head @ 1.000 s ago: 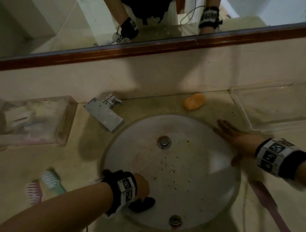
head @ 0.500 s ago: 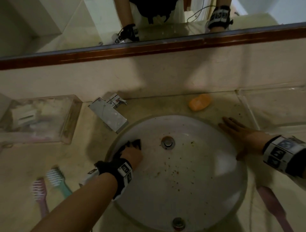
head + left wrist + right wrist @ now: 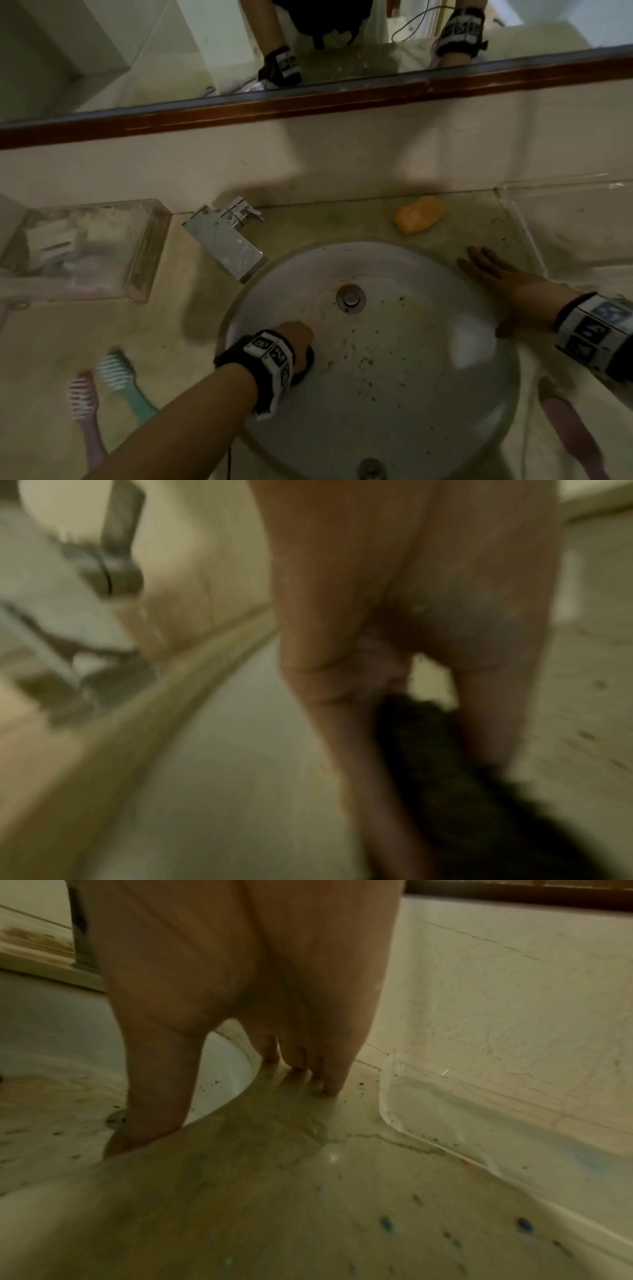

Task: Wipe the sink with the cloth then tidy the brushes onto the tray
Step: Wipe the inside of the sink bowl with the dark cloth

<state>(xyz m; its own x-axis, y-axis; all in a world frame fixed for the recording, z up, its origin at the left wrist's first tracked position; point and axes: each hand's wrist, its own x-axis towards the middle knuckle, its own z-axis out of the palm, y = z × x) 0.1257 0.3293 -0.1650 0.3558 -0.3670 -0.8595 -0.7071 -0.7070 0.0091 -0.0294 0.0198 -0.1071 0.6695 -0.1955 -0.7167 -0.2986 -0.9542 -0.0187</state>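
Note:
The round white sink [image 3: 428, 342] is speckled with brown crumbs around its drain [image 3: 350, 298]. My left hand [image 3: 297, 342] grips a dark cloth [image 3: 306, 365] against the basin's left wall; the blurred left wrist view shows the cloth [image 3: 445, 764] bunched between thumb and fingers. My right hand [image 3: 503, 284] lies flat and open on the counter at the sink's right rim, fingers [image 3: 301, 1056] spread on the stone. A teal toothbrush [image 3: 120, 380] and a pink toothbrush [image 3: 84, 404] lie on the counter left of the sink. Another pink brush [image 3: 568, 431] lies at the right.
A clear tray [image 3: 85, 250] holding small items sits at the back left. A second clear tray [image 3: 582, 226] stands at the back right. The chrome tap [image 3: 226, 240] overhangs the sink's upper left. An orange soap bar [image 3: 419, 214] rests behind the sink. A mirror runs above.
My left hand swept the cloth from the sink's front edge up toward the tap, then back down along the left wall. The right hand stayed planted.

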